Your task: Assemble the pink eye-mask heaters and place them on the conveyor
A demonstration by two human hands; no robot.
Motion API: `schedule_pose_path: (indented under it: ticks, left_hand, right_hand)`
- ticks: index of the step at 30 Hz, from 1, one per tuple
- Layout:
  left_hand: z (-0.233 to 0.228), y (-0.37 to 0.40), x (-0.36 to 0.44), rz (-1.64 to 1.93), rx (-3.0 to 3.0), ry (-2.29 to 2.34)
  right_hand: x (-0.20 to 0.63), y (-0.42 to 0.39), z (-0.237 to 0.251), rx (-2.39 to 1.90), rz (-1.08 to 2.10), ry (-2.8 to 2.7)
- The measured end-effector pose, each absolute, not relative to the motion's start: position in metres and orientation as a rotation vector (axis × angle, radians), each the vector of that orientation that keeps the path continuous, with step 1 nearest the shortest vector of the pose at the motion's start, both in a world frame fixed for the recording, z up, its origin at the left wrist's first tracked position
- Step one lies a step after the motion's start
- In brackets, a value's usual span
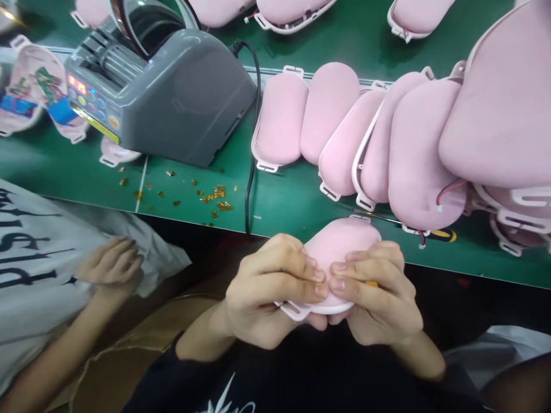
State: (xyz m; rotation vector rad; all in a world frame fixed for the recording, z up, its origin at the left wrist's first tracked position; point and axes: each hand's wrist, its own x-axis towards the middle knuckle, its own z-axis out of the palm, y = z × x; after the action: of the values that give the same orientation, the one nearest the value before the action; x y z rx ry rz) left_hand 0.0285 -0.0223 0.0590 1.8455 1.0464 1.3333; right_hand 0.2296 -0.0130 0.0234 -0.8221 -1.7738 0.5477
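Observation:
Between my two hands is a pink padded shell [340, 244] with a white rim and slotted strap loops at its ends. My left hand [275, 292] grips its lower left side, fingers pressed on the pink face. On the opposite side my right hand [379, 292] is closed round it in the same way, thumbs tucked below. A small orange bit [372, 284] shows beside the right fingers. The shell is held tilted, just in front of the green table's edge. What lies inside or under it is hidden.
Several similar pink shells [282, 120] lean in a row on the green table [185, 198]. A grey tape dispenser [185, 97] with a black cable [253, 143] stands left, near gold tape scraps [215, 195]. Opened shells with circuit boards [47, 86] lie beyond it. A co-worker's hand [112, 264] is at left.

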Motion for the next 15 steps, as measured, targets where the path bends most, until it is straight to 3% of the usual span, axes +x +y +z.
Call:
schedule_pose_path:
  ticks: [5, 9, 15]
  left_hand:
    - [0.057, -0.032, 0.033, 1.351, 1.862, 1.209]
    - [0.041, -0.029, -0.001, 1.364, 1.973, 1.138]
    - [0.041, -0.028, -0.033, 1.006, 2.239, 1.340]
  right_hand:
    - [0.217, -0.015, 0.023, -0.851, 0.488, -1.711]
    - [0.225, -0.002, 0.017, -0.820, 0.502, -1.959]
    - [0.226, 0.014, -0.002, -0.849, 0.581, -1.985]
